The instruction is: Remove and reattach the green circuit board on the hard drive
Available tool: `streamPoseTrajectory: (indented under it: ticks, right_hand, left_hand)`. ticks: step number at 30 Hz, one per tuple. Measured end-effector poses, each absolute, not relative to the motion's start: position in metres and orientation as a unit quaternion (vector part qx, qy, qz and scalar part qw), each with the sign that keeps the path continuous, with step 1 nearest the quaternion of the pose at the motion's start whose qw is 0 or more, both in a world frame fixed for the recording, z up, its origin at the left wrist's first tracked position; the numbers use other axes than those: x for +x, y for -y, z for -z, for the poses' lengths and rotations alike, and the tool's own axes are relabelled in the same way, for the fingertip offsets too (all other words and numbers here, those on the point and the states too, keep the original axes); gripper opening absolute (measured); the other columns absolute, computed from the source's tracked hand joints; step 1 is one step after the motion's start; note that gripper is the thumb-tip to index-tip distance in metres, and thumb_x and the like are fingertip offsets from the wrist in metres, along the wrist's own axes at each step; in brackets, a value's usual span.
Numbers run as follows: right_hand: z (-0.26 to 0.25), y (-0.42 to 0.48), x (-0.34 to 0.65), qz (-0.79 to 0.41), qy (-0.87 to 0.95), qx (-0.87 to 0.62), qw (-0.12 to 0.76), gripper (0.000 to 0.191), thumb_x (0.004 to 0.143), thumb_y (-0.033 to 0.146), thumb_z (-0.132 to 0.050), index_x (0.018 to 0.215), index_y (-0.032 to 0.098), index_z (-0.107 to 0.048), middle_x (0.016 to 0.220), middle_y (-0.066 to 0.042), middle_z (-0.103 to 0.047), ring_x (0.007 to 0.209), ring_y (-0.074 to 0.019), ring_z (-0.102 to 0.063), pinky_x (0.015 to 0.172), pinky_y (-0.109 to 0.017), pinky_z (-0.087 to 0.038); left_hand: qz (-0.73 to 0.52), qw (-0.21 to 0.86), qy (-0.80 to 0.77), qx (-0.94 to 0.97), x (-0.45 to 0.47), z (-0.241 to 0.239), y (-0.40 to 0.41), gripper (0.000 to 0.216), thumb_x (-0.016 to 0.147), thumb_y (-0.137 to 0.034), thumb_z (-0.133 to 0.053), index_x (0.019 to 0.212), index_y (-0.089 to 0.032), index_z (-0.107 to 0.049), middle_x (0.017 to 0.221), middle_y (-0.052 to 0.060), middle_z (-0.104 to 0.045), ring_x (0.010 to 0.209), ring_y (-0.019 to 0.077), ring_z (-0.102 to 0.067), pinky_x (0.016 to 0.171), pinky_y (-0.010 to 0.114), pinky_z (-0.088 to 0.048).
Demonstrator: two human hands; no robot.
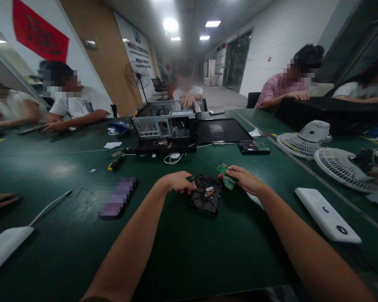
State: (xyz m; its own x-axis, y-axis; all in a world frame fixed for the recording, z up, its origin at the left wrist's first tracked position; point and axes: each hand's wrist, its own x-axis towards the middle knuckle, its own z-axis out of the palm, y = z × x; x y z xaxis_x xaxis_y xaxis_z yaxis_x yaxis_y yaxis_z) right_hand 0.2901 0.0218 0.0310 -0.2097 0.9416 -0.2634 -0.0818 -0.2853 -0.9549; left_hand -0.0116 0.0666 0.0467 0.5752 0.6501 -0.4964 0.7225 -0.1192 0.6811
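Observation:
A black hard drive (pixel 206 199) lies on the green table (pixel 208 251) in front of me, its underside up. My left hand (pixel 178 182) is closed and rests against the drive's upper left corner, gripping its edge. My right hand (pixel 243 178) hovers just right of the drive. It pinches a small green circuit board (pixel 227 177) held tilted above the drive's top right corner.
An open computer case (pixel 166 125) and a dark side panel (pixel 222 131) stand further back, with another green board (pixel 254 146) and a screwdriver (pixel 116 163). Fan parts (pixel 305 140) and a white device (pixel 326 214) lie right. Several people sit around the table.

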Motion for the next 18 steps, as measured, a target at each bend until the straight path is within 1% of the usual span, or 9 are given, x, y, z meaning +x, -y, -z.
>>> streamPoseTrajectory:
  ticks: [2, 6, 11, 15, 18]
  right_hand:
    - [-0.031, -0.022, 0.291, -0.635, 0.444, -0.491, 0.398, 0.008, 0.090, 0.024, -0.065, 0.097, 0.021, -0.061, 0.103, -0.009, -0.077, 0.087, -0.0182, -0.072, 0.075, -0.029, -0.059]
    - [-0.031, -0.022, 0.290, -0.632, 0.447, -0.497, 0.392, 0.007, 0.091, 0.024, -0.064, 0.096, 0.021, -0.061, 0.101, -0.009, -0.077, 0.088, -0.0186, -0.072, 0.076, -0.029, -0.059]
    - [-0.029, -0.023, 0.292, -0.625, 0.467, -0.495, 0.381, 0.009, 0.089, 0.026, -0.068, 0.093, 0.020, -0.061, 0.104, -0.009, -0.077, 0.086, -0.0180, -0.072, 0.075, -0.028, -0.059]
    - [-0.027, -0.025, 0.296, -0.622, 0.486, -0.502, 0.354, 0.016, 0.085, 0.030, -0.071, 0.092, 0.020, -0.061, 0.097, -0.009, -0.078, 0.082, -0.0189, -0.072, 0.070, -0.028, -0.059]
    - [-0.027, -0.022, 0.298, -0.630, 0.490, -0.504, 0.329, 0.018, 0.081, 0.032, -0.073, 0.087, 0.020, -0.060, 0.089, -0.009, -0.078, 0.076, -0.0205, -0.073, 0.067, -0.031, -0.059]
  left_hand:
    - [0.048, 0.464, -0.448, 0.763, -0.014, -0.050, -0.066, 0.031, 0.083, -0.050, -0.065, 0.081, -0.019, -0.067, 0.080, 0.004, -0.070, 0.056, 0.0124, -0.051, 0.047, 0.026, -0.027]
    - [0.096, 0.458, -0.403, 0.786, -0.019, -0.054, -0.066, 0.038, 0.084, -0.054, -0.065, 0.074, -0.018, -0.067, 0.070, 0.004, -0.066, 0.054, 0.0126, -0.049, 0.049, 0.027, -0.029]
    - [0.091, 0.452, -0.417, 0.783, -0.019, -0.050, -0.070, 0.042, 0.083, -0.057, -0.065, 0.071, -0.017, -0.067, 0.069, 0.004, -0.064, 0.054, 0.0131, -0.048, 0.050, 0.028, -0.029]
    - [0.068, 0.436, -0.439, 0.783, -0.020, -0.042, -0.075, 0.037, 0.082, -0.054, -0.065, 0.078, -0.018, -0.068, 0.072, 0.004, -0.066, 0.057, 0.0142, -0.052, 0.053, 0.027, -0.033]
    - [0.007, 0.411, -0.466, 0.784, -0.021, -0.036, -0.077, 0.031, 0.080, -0.050, -0.068, 0.086, -0.020, -0.071, 0.082, 0.003, -0.071, 0.068, 0.0158, -0.058, 0.059, 0.026, -0.039]
